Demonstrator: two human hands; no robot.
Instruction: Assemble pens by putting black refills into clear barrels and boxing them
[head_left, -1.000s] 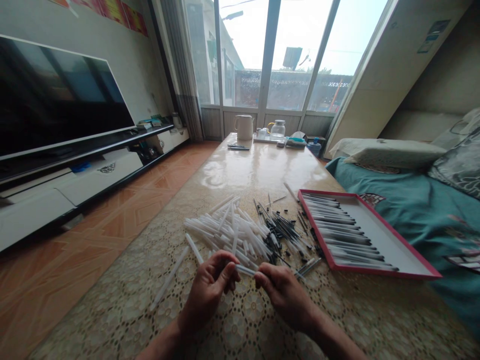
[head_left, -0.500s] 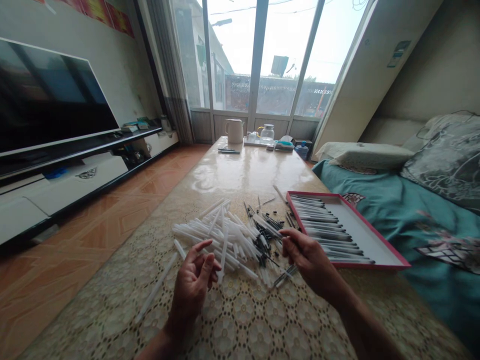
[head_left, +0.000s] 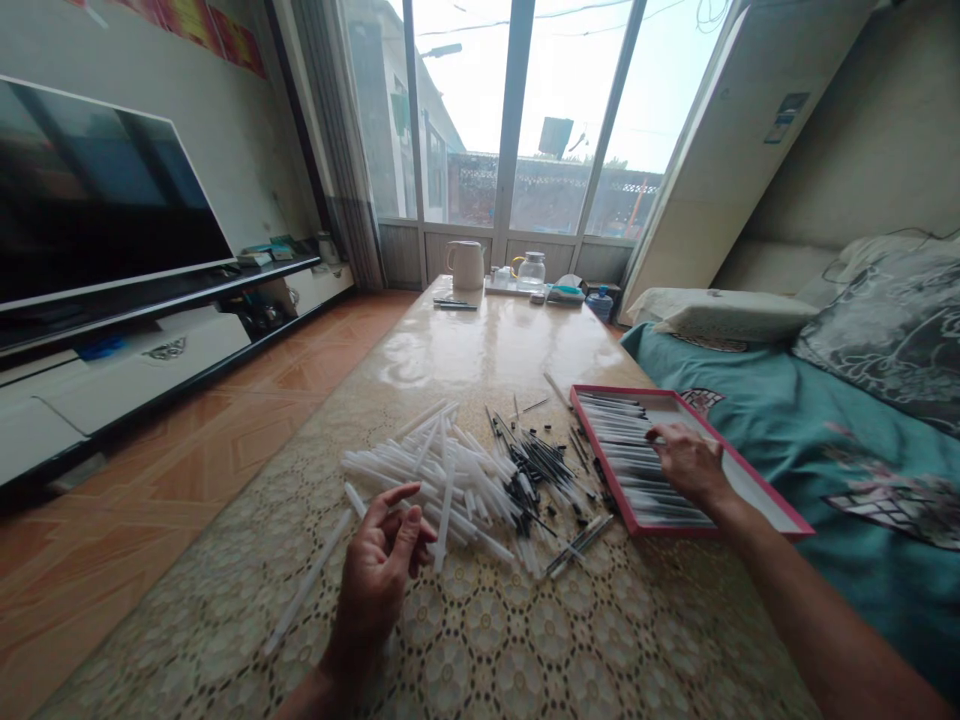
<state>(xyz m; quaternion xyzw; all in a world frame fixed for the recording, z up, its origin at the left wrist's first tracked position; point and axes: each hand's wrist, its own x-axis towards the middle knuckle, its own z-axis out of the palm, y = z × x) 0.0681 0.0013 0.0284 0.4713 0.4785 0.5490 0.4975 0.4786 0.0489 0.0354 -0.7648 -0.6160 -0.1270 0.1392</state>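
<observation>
My left hand (head_left: 384, 555) rests at the near left side of a pile of white translucent pen barrels (head_left: 427, 465). Its fingers are loosely curled and apart, with nothing in them. Over the red-rimmed shallow box (head_left: 632, 515) is my right hand (head_left: 688, 462), thumb and fingertips pinched on a pen that the hand mostly hides. Several pens (head_left: 611, 425) lie side by side in a row in the box under that hand. Between barrels and box are scattered black pen tips and refills (head_left: 544, 457). A few pens (head_left: 581, 545) lie at the pile's near right.
A loose barrel (head_left: 307, 585) lies on the left of the patterned tabletop (head_left: 480, 640). A beige jug (head_left: 468, 266), a glass pitcher (head_left: 532, 270) and a tissue pack (head_left: 564, 292) stand at the far end. A sofa with a green cover (head_left: 757, 400) borders the table's right.
My right hand has moved right, with the pen, from beside the black parts to above the row of pens in the box. My left hand has hardly moved.
</observation>
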